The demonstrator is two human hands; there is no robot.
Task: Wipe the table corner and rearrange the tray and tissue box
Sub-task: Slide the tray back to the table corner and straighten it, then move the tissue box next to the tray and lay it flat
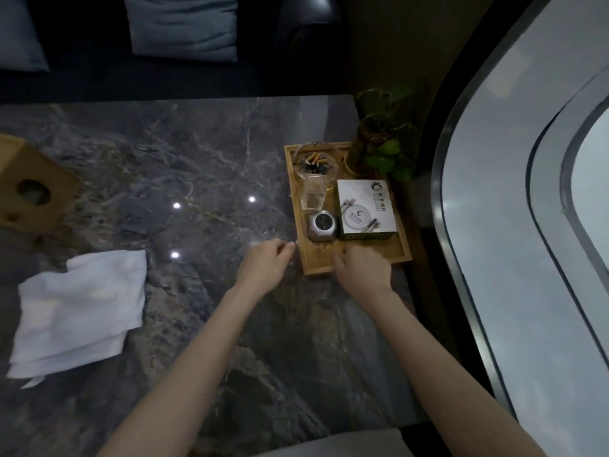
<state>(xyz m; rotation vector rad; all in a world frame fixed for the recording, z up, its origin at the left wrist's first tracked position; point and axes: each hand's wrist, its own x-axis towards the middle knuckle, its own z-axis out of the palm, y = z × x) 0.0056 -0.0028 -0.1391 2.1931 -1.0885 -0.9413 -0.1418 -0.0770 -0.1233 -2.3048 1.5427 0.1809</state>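
1. Head view: the wooden tray (403,250) sits at the marble table's (197,153) right edge, the wooden tissue box (31,189) far left, a white cloth (82,308) near it.
2. The left hand (263,267), fingers loosely curled, touches the tray's near-left corner.
3. The right hand (361,270) rests on the tray's near rim; its grip cannot be told.

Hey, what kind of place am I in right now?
Probably a cafe or lounge booth: a dark marble table, a wooden tray holding a glass ashtray of cigarette butts and a white branded box, and a dark cushioned sofa behind.
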